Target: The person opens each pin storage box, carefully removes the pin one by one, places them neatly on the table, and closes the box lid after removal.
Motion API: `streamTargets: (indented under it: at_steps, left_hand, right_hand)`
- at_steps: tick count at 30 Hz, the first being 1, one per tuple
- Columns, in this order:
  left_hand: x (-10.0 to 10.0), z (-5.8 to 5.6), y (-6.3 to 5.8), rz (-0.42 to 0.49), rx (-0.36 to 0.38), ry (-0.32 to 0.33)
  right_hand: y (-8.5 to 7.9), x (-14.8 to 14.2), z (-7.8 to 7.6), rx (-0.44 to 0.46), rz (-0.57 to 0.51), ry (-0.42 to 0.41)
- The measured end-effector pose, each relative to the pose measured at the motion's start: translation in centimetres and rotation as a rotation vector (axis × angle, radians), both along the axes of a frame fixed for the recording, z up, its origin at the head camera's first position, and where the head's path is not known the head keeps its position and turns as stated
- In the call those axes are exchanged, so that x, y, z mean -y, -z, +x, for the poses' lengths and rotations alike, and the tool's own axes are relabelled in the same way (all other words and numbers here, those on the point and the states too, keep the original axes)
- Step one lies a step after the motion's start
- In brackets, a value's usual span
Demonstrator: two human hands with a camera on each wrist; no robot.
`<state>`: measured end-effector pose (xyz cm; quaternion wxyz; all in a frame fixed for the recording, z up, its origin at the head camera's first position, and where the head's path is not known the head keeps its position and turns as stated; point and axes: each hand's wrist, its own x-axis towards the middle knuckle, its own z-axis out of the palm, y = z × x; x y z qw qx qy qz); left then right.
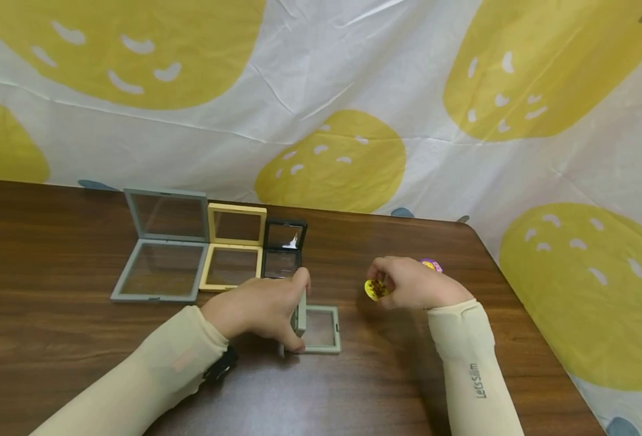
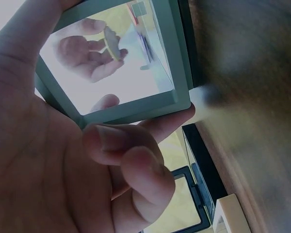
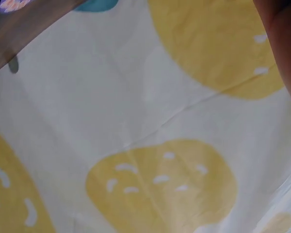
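Observation:
My left hand [image 1: 263, 303] grips the raised half of a small grey-green hinged display frame between thumb and fingers. The other half of that display frame [image 1: 336, 330] lies flat on the table, its clear film showing. Up close in the left wrist view, the raised half [image 2: 182, 73] sits against the palm, and the right hand shows through its film. My right hand [image 1: 410, 281] pinches a round yellow badge [image 1: 376, 290] with a dark pattern, to the right of the frame. A purple-edged badge [image 1: 432, 264] is partly hidden behind that hand.
Three more hinged frames stand opened in a row to the left: a large grey-blue one [image 1: 154, 298], a yellow one [image 1: 237, 209] and a small black one [image 1: 286, 223]. The brown wooden table [image 1: 54, 339] ends against a lemon-print curtain [image 1: 321, 72].

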<state>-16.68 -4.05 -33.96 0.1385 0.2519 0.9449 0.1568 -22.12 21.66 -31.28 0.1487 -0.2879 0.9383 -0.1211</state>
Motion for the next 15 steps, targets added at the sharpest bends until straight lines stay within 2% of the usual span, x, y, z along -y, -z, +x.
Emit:
streamTargets:
  at_steps: [6, 15]
  left_hand:
    - [-0.1, 0.1, -0.2, 0.001, 0.011, 0.001]
    - [-0.1, 0.1, -0.2, 0.014, 0.014, 0.008]
  right_hand:
    - [-1.0, -1.3, 0.1, 0.044, -0.019, 0.068]
    - [-1.2, -2.2, -0.1, 0.044, -0.037, 0.092]
